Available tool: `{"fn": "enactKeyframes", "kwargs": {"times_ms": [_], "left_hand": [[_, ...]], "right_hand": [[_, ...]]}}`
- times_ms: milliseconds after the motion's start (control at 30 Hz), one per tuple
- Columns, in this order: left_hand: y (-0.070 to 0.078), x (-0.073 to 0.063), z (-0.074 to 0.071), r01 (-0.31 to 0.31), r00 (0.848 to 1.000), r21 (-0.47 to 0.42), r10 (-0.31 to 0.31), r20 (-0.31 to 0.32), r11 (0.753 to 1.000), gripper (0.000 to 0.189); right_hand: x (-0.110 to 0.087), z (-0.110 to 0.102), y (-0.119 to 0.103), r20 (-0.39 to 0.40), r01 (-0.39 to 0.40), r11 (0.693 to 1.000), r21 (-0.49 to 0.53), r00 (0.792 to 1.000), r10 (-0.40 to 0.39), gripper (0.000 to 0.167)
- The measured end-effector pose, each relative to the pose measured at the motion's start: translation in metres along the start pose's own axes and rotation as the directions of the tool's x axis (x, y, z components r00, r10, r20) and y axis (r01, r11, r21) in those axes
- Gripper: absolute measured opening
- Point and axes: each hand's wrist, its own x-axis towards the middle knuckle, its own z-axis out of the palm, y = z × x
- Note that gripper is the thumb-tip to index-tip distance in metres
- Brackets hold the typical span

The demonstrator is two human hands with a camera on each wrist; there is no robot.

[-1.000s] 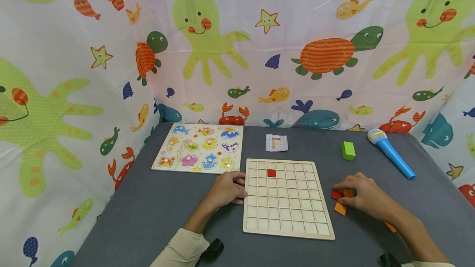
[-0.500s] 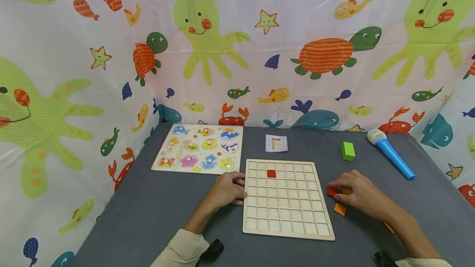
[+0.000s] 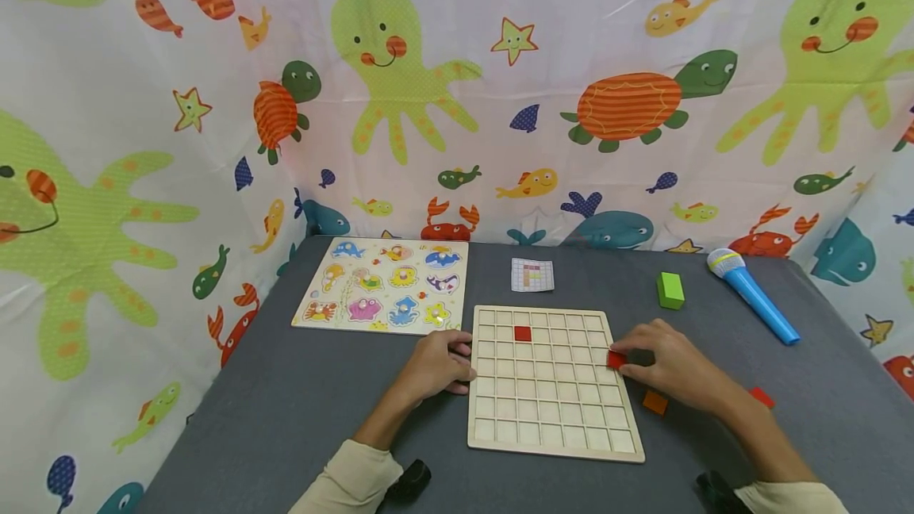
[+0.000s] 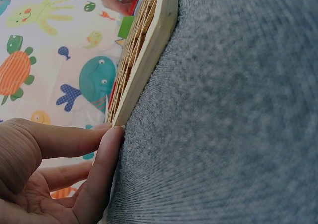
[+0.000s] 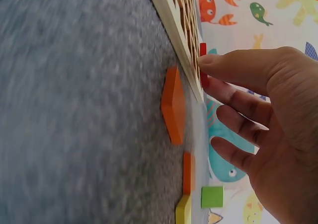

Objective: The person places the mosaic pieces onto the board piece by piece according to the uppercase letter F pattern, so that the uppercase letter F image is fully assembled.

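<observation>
My left hand (image 3: 437, 365) grips the left edge of a pale wooden grid board (image 3: 546, 411); in the left wrist view, thumb and a finger (image 4: 110, 159) meet at that edge. Between thumb and fingertips, my right hand (image 3: 671, 363) pinches a red square tile (image 3: 616, 359) at the board's right edge. Another red tile (image 3: 523, 333) sits in a cell of the upper rows. Just below the right hand lies an orange tile (image 3: 654, 402) on the grey table. The right wrist view also shows another orange tile (image 5: 188, 173) and a yellow tile (image 5: 184, 209).
A peg puzzle (image 3: 385, 284) lies at the back left. Behind the board is a small printed grid card (image 3: 531, 275). A green block (image 3: 670, 290) and a blue toy microphone (image 3: 757, 300) are at the back right. A red tile (image 3: 762, 397) shows beyond the right forearm.
With the red tile pinched, my right hand has moved left and slightly away, from the loose tiles to the board's right edge. The left hand has stayed in place.
</observation>
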Motion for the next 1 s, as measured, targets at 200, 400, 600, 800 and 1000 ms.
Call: {"fn": "enactKeyframes", "kwargs": {"times_ms": [200,400,600,800,1000], "left_hand": [[0.000,0.001,0.000,-0.002,1.000,0.004,0.002,0.001,1.000,0.061],[0.000,0.001,0.000,-0.005,1.000,0.008,0.005,0.005,1.000,0.060],[0.001,0.001,0.000,-0.006,1.000,0.008,0.006,0.003,1.000,0.061],[0.001,-0.001,0.000,-0.007,1.000,0.002,0.007,0.003,1.000,0.061],[0.001,-0.001,0.000,-0.002,1.000,-0.001,0.002,-0.001,1.000,0.061]], "right_hand": [[0.008,0.005,-0.007,-0.009,0.008,1.000,0.017,1.000,-0.007,0.025],[0.019,0.010,-0.015,0.008,-0.004,1.000,0.023,1.000,0.004,0.025],[0.028,0.015,-0.023,-0.008,0.024,0.999,0.031,1.000,-0.023,0.023],[0.037,0.022,-0.028,-0.030,0.084,0.996,0.016,0.996,-0.083,0.024],[0.045,0.024,-0.034,-0.016,0.077,0.996,0.049,0.997,-0.076,0.025]]}}
